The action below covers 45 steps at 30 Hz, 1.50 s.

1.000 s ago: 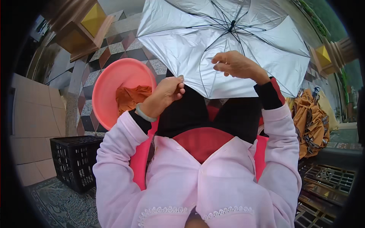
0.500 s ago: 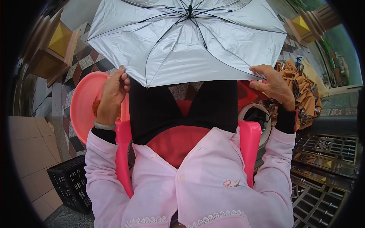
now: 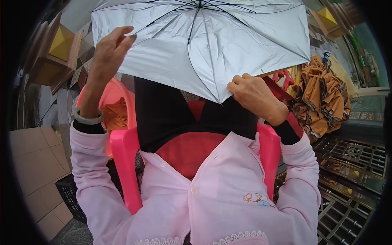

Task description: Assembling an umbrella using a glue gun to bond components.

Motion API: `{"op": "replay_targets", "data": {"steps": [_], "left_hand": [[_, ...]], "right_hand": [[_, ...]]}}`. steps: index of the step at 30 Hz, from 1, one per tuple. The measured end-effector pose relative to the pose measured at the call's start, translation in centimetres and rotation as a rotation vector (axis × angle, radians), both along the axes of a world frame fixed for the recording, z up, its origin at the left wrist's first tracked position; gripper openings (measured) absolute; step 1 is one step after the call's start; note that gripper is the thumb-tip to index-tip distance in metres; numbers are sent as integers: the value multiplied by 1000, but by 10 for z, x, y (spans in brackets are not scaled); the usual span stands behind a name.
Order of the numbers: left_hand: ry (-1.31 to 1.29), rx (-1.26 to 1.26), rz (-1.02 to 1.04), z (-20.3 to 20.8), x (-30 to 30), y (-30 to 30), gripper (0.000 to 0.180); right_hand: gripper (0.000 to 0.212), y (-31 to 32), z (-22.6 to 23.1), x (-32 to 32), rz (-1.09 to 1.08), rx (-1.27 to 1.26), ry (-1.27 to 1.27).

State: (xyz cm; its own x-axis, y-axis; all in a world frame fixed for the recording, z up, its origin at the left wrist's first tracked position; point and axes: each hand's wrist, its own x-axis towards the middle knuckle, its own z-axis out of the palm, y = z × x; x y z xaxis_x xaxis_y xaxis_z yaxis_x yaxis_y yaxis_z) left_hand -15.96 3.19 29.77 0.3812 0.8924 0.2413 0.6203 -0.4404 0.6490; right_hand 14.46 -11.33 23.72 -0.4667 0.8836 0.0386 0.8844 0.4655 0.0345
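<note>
An opened umbrella [image 3: 163,61] with a silvery inner canopy lies spread over my knees, its inside facing me. Its black ribs fan out from a hub [image 3: 200,5] at the top of the picture. My right hand [image 3: 257,97] pinches the near hem of the canopy, just right of its lowest corner. Over the left part of the canopy, my left hand [image 3: 110,53] is raised with thumb and forefinger apart, holding nothing. A thin rib runs close by its fingertips.
I sit in a pink plastic chair [image 3: 130,171]. At left are a pink basin [image 3: 128,100] with orange cloth [image 3: 115,114] and a black crate [image 3: 69,196]. On the right lie a heap of orange-brown cloth [image 3: 322,98] and a metal lattice gate [image 3: 347,196].
The canopy has turned, bringing its near corner from left to right of centre. My left hand has let go of the hem and risen; my right hand has moved inward along the edge.
</note>
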Motion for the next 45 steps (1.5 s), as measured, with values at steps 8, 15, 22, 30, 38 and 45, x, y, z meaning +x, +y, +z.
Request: {"op": "replay_targets", "data": {"steps": [8,15,22,30,38,45], "left_hand": [[537,-260,-366,-66,88,100,37],[215,171,29,-168,178,148,27],[57,98,89,-190,193,151,19],[-261,-56,85,-174,192,143,21],[-367,-100,84,-170,189,141,18],[-339,-56,76,-169,188,141,18]], "right_hand": [[13,37,-18,-37,351,-372,115],[13,51,-52,-64,460,-511,279],[31,130,-62,-32,128,-903,1039],[15,277,-111,22,-706,-424,2402],[9,324,-105,-12,-818,-47,2529],[13,332,-101,-15,-915,123,2477]]}}
